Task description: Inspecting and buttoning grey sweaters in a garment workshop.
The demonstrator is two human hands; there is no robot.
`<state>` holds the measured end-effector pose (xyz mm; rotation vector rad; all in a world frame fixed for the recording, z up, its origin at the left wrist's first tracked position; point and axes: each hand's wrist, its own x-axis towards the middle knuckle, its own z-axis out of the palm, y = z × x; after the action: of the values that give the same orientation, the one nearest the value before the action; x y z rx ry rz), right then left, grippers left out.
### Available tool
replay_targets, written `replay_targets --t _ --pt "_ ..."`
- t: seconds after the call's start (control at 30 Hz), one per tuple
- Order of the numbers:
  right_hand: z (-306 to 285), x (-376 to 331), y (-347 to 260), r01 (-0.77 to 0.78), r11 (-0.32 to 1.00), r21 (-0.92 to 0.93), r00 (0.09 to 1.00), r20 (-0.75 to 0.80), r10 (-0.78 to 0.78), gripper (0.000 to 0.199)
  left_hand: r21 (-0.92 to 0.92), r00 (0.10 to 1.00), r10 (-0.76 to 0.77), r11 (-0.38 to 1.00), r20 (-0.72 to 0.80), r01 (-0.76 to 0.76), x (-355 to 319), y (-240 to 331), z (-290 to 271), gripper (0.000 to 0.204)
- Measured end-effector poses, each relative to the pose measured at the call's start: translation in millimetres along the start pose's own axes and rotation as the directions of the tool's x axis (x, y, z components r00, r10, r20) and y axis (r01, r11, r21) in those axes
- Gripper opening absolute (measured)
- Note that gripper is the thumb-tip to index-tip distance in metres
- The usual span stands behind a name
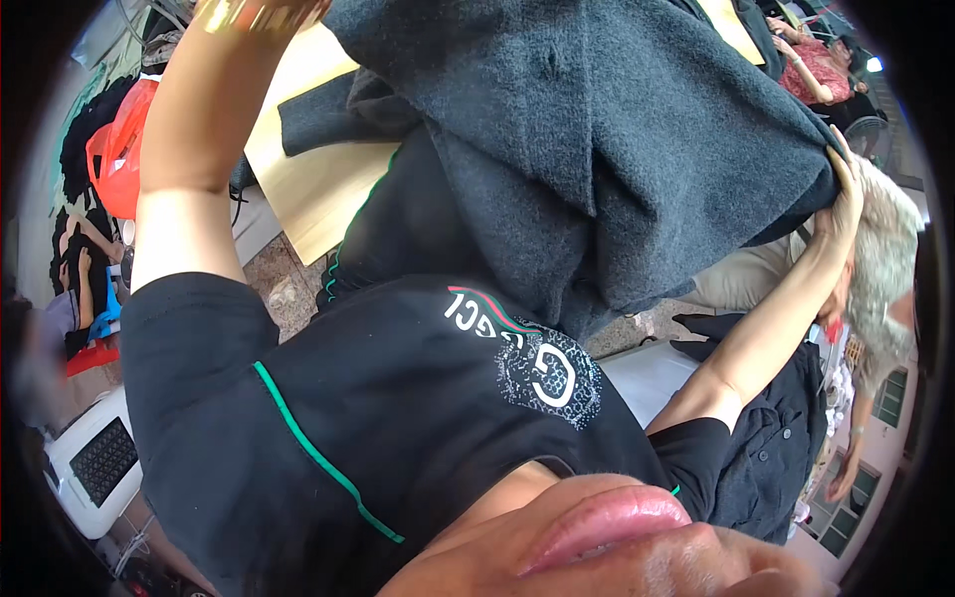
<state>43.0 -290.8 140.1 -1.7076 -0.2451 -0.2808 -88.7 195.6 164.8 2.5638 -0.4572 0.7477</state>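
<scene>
A large dark grey woollen garment [517,129] hangs spread in front of me, its thick cloth falling in folds down to my lap. A vertical seam runs down its middle. My right hand [844,194] grips its right edge, with the fingers closed over the cloth. A grey strip like a sleeve [323,117] lies to the left on the pale wooden tabletop [308,204]. My left arm reaches up to the top edge, where gold bracelets [261,14] show at the wrist. The left hand itself lies beyond the picture.
A red plastic bag [124,149] is at the left, near dark cloth and another person's arms [85,254]. A white seat [99,463] stands lower left. At right are a dark buttoned garment [761,443], a person in a pale patterned top [880,259] and a fan [867,136].
</scene>
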Motion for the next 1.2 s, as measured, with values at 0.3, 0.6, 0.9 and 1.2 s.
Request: replay_targets --t 0.3,0.6,0.9,1.2 --pt "0.2 -25.9 -38.0 -0.059 0.995 -0.076 0.995 0.08 0.065 0.045 -0.043 0.893 0.048 0.999 0.447 -0.032 -45.2 23.5 45.4 0.037" --pt "-9.6 -21.5 -65.2 -0.076 0.94 -0.334 0.968 0.203 0.15 0.053 -0.816 0.88 0.032 0.392 0.474 0.425 -45.3 -22.3 58.0 0.025" --pt "-39.3 -3.0 -93.0 -0.194 0.937 -0.29 0.954 0.166 0.249 0.042 -0.938 0.935 -0.28 -0.325 0.219 0.122 -42.0 -46.9 40.8 0.013" --pt "-36.2 53.7 -37.4 0.112 0.734 -0.669 0.824 0.475 0.308 0.03 -0.959 0.647 -0.757 0.101 0.097 0.263 51.9 -71.0 16.2 0.029"
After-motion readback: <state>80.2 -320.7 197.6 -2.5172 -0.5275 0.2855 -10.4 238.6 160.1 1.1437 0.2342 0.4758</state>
